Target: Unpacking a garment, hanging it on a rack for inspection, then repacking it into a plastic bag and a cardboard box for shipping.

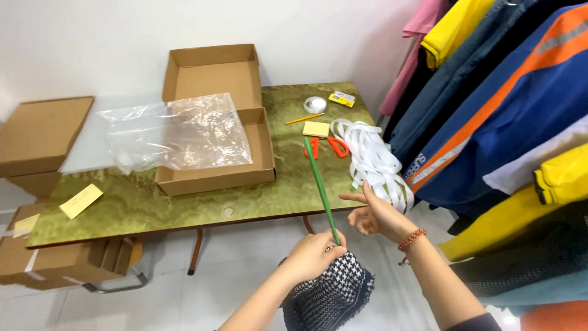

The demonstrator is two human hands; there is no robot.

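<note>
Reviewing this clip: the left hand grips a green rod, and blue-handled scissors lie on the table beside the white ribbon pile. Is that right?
Not quite: the head view shows the scissors have orange-red handles, not blue. The rest stands: the left hand grips the green rod, and the scissors lie on the table beside the white ribbon pile.

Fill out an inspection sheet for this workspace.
Surface: green marbled table, partly covered.
Job's things: green stick; black-and-white houndstooth cloth below it.
Clutter: open cardboard box with clear plastic bag, orange scissors, white ribbon pile, tape roll, pencil, yellow notes.
Grippers: left hand grips the stick; right hand open, holding nothing.
Cables: nothing seen.
Surroundings: hanging garments right; cardboard boxes left.
</note>
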